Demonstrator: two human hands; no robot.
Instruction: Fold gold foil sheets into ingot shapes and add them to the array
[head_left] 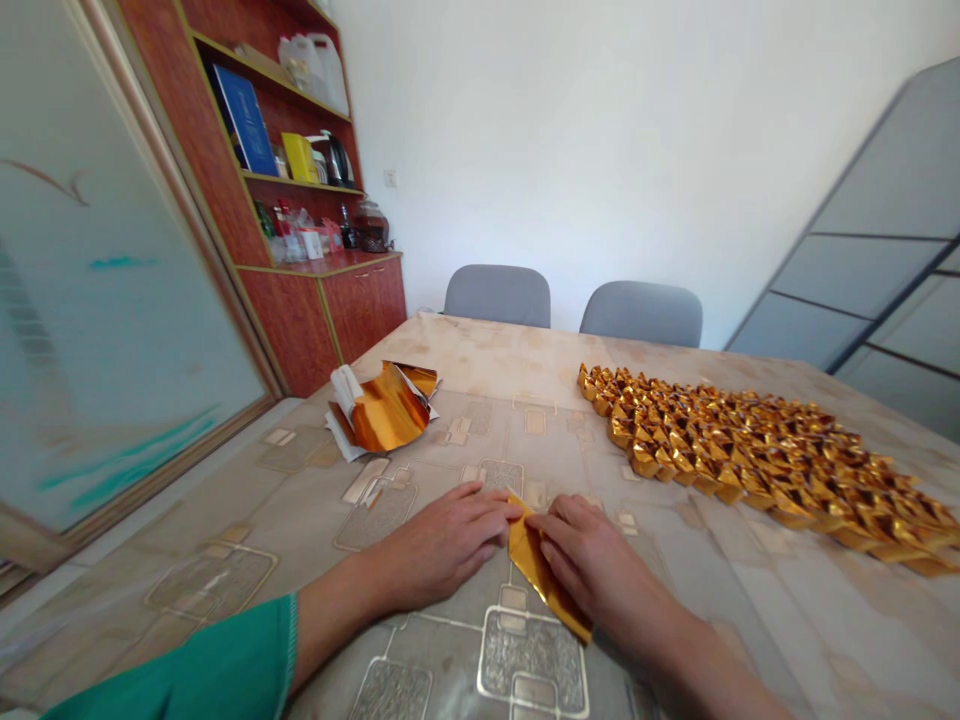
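A strip of folded gold foil (538, 566) lies on the patterned tablecloth (487, 360) between my hands. My right hand (592, 560) presses down on the foil and covers its upper part. My left hand (442, 545) lies flat, with its fingertips at the foil's top corner. Farther off, a loose pile of gold foil sheets with white paper (382, 405) sits on the table. Many small folded gold foil ingots (750, 460) lie in tight rows across the right side of the table, out of reach of both hands.
Behind the table are two grey chairs (499, 297) and a reddish wooden cabinet (322, 310) with shelves of bottles, books and a kettle. A frosted glass panel (112, 300) stands at the left, and a grey partition (877, 250) at the right.
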